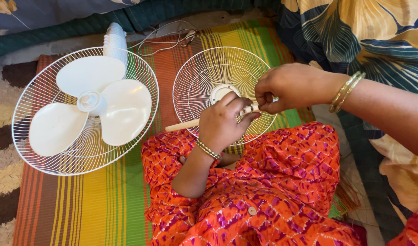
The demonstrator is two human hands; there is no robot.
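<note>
I see left hand (221, 124) gripping stick (186, 124) | right hand (286, 87) pinching its tip over grille (204, 73) | white fan (88, 109) left on striped mat (99, 200)

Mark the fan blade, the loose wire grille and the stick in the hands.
fan blade (127, 109), head view, on the right-hand blade's flat face.
loose wire grille (197, 77), head view, on the bare wires of its upper left part.
stick (184, 125), head view, on the bare shaft left of the left hand (222, 125).
</note>
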